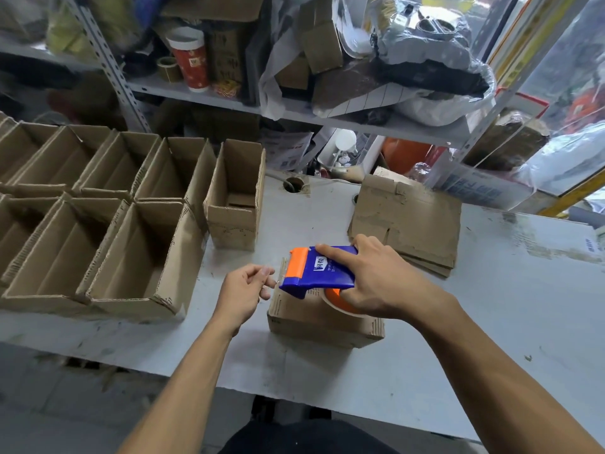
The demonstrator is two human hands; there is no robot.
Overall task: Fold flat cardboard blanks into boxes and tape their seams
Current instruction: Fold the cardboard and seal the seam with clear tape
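Left grip, fingers curled at center frame, pinches the tape end beside the box on the surface; right grip clasps the tape dispenser atop it. Best pull straight along the seam, pressing firmly.

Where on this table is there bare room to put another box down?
Bare table lies right of the box being taped, in front of the flat blanks. A narrower strip runs along the near edge. The left side is crowded with finished boxes.

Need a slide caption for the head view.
Right hand runs tape dispenser over box; left hand pinches tape end.
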